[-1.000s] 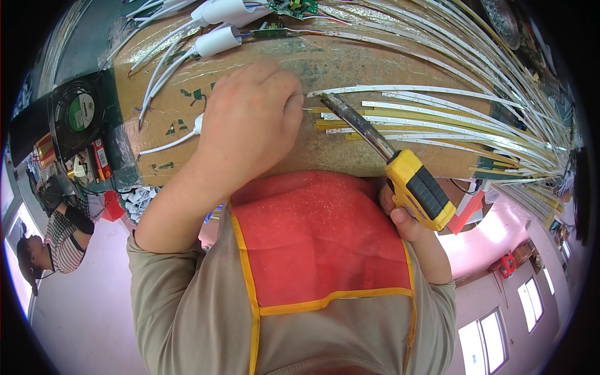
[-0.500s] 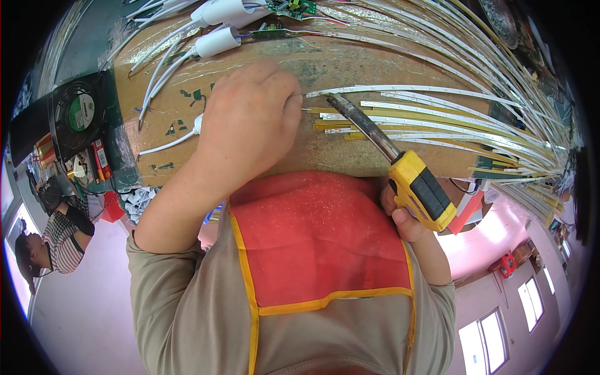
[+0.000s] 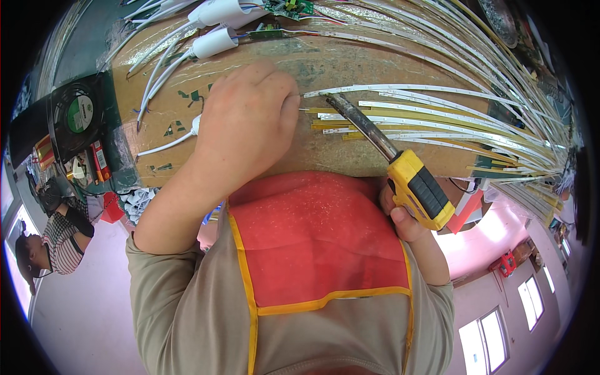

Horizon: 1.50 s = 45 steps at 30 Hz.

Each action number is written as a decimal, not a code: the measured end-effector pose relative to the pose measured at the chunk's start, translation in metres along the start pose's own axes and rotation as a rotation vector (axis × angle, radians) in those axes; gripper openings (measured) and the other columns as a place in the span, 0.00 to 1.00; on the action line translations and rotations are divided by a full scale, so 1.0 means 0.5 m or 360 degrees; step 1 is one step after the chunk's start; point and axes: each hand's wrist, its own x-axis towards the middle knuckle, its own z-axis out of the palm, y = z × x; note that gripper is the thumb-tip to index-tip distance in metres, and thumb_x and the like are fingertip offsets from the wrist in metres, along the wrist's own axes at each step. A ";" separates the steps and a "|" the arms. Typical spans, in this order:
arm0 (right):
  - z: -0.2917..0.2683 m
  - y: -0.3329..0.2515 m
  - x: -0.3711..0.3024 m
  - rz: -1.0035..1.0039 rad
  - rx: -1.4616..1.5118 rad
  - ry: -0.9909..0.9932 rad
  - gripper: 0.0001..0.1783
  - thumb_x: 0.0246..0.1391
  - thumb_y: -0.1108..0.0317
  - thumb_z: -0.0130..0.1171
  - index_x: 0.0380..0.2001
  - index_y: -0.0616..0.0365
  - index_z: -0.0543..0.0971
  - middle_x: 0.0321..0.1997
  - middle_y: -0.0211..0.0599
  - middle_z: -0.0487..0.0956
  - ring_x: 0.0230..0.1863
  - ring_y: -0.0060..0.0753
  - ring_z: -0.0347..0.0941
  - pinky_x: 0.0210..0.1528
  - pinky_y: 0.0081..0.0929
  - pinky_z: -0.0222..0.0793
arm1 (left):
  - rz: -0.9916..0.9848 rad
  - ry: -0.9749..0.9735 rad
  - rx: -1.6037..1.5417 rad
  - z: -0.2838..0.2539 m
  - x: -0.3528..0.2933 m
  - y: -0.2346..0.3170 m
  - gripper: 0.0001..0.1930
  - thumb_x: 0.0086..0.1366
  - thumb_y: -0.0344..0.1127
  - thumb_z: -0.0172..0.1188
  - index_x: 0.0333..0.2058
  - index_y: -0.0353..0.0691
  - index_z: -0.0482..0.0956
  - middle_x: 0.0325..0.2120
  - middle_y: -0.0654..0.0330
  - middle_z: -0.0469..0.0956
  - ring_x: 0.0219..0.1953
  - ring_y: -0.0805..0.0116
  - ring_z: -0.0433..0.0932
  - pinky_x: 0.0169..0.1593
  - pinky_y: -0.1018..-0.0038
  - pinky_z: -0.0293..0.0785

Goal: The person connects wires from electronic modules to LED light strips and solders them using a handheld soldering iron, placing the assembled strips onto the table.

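My left hand [image 3: 253, 115] is closed above the board, its fingers curled down; what they pinch is hidden beneath them. A thin wire shows just right of the fingers, and a white cable [image 3: 165, 145] with a white end piece [image 3: 196, 125] comes out left of the wrist. In my right hand [image 3: 403, 215] is a yellow and black soldering iron [image 3: 420, 187], slanted up to the left. Its tip meets, or lies over, the left end of a white LED strip [image 3: 400, 87] close to the left fingers. More white and yellow strips [image 3: 425, 119] lie just below it.
White tubes [image 3: 215, 42] with cables and green circuit boards [image 3: 290, 7] lie along the far side of the brown work board [image 3: 337, 62]. A black fan [image 3: 78, 112] stands at the left. Strips bundle together at the right edge. Another person [image 3: 59, 244] is at far left.
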 end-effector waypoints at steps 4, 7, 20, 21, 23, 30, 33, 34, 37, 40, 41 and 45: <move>0.006 -0.004 0.002 -0.0004 0.0036 0.0047 0.10 0.54 0.67 0.66 0.31 0.60 0.76 0.24 0.33 0.74 0.24 0.32 0.69 0.28 0.28 0.65 | 0.0008 -0.0001 0.0008 0.000 0.000 0.000 0.02 0.58 0.29 0.64 0.30 0.38 0.80 0.30 0.55 0.78 0.36 0.50 0.78 0.40 0.60 0.74; 0.011 -0.007 0.003 -0.0003 0.0110 0.0097 0.10 0.54 0.67 0.66 0.32 0.61 0.76 0.24 0.33 0.74 0.24 0.31 0.69 0.28 0.27 0.65 | 0.0012 -0.0008 -0.0006 0.000 -0.001 -0.002 0.02 0.58 0.29 0.63 0.30 0.38 0.80 0.30 0.55 0.78 0.36 0.50 0.78 0.40 0.59 0.73; 0.006 -0.007 0.004 -0.0022 -0.0002 0.0052 0.09 0.55 0.68 0.65 0.32 0.60 0.76 0.25 0.33 0.74 0.24 0.31 0.70 0.29 0.28 0.65 | 0.0092 0.0084 0.0144 0.017 -0.013 -0.002 0.04 0.60 0.32 0.65 0.32 0.42 0.80 0.32 0.58 0.78 0.37 0.52 0.77 0.42 0.60 0.71; 0.007 -0.007 0.003 -0.0023 0.0009 0.0062 0.09 0.54 0.68 0.65 0.32 0.60 0.76 0.25 0.33 0.74 0.24 0.32 0.70 0.29 0.28 0.65 | 0.0106 0.0113 0.0164 0.019 -0.014 -0.001 0.04 0.59 0.32 0.65 0.32 0.43 0.80 0.33 0.59 0.78 0.37 0.53 0.77 0.42 0.61 0.71; 0.006 -0.006 0.003 -0.0024 0.0020 0.0072 0.09 0.54 0.68 0.65 0.32 0.60 0.76 0.25 0.33 0.74 0.24 0.33 0.70 0.29 0.29 0.66 | 0.0121 0.0141 0.0183 0.021 -0.016 -0.001 0.04 0.58 0.32 0.66 0.32 0.43 0.80 0.33 0.59 0.78 0.37 0.54 0.77 0.42 0.62 0.70; 0.001 -0.009 0.007 -0.0075 -0.0169 -0.0042 0.09 0.54 0.65 0.64 0.28 0.57 0.76 0.25 0.34 0.74 0.25 0.39 0.71 0.29 0.33 0.67 | 0.0154 0.0172 0.0241 0.028 -0.020 0.002 0.04 0.57 0.31 0.66 0.32 0.44 0.80 0.33 0.60 0.78 0.37 0.56 0.77 0.43 0.63 0.68; 0.002 -0.014 0.012 -0.0103 -0.0308 -0.0092 0.11 0.54 0.61 0.64 0.26 0.56 0.75 0.25 0.35 0.74 0.26 0.43 0.71 0.29 0.36 0.67 | 0.0203 0.0214 0.0260 0.033 -0.017 -0.002 0.04 0.56 0.32 0.65 0.31 0.44 0.79 0.32 0.60 0.76 0.36 0.57 0.76 0.41 0.63 0.68; 0.003 -0.015 0.015 -0.0076 -0.0319 -0.0101 0.11 0.54 0.61 0.64 0.26 0.55 0.75 0.25 0.35 0.73 0.26 0.44 0.71 0.29 0.36 0.67 | 0.0241 0.0250 0.0267 0.035 -0.016 -0.004 0.04 0.55 0.33 0.63 0.30 0.45 0.78 0.31 0.61 0.75 0.35 0.59 0.75 0.40 0.63 0.67; 0.004 -0.016 0.020 -0.0105 -0.0351 -0.0100 0.12 0.53 0.60 0.63 0.25 0.54 0.75 0.25 0.36 0.73 0.26 0.45 0.71 0.29 0.37 0.67 | 0.0236 0.0251 0.0255 0.037 -0.016 -0.005 0.04 0.55 0.33 0.63 0.29 0.45 0.77 0.30 0.61 0.74 0.35 0.59 0.75 0.40 0.63 0.67; 0.003 -0.015 0.022 -0.0099 -0.0448 -0.0139 0.11 0.52 0.60 0.63 0.24 0.53 0.74 0.25 0.36 0.74 0.27 0.47 0.72 0.29 0.38 0.68 | 0.0235 0.0251 0.0286 0.038 -0.017 -0.002 0.04 0.53 0.32 0.62 0.29 0.45 0.77 0.30 0.61 0.74 0.34 0.59 0.74 0.39 0.63 0.66; 0.002 -0.015 0.022 -0.0095 -0.0475 -0.0150 0.11 0.52 0.60 0.63 0.24 0.53 0.74 0.25 0.36 0.74 0.27 0.47 0.72 0.29 0.38 0.68 | 0.0243 0.0268 0.0290 0.037 -0.019 -0.001 0.04 0.53 0.32 0.62 0.29 0.45 0.77 0.30 0.61 0.74 0.34 0.59 0.74 0.39 0.63 0.66; 0.002 -0.011 0.023 -0.0090 -0.0504 -0.0151 0.12 0.52 0.59 0.63 0.24 0.52 0.74 0.25 0.36 0.74 0.27 0.49 0.72 0.30 0.40 0.68 | 0.0240 0.0215 0.0334 0.039 -0.019 0.000 0.06 0.53 0.32 0.63 0.31 0.45 0.78 0.32 0.60 0.75 0.36 0.58 0.75 0.41 0.63 0.66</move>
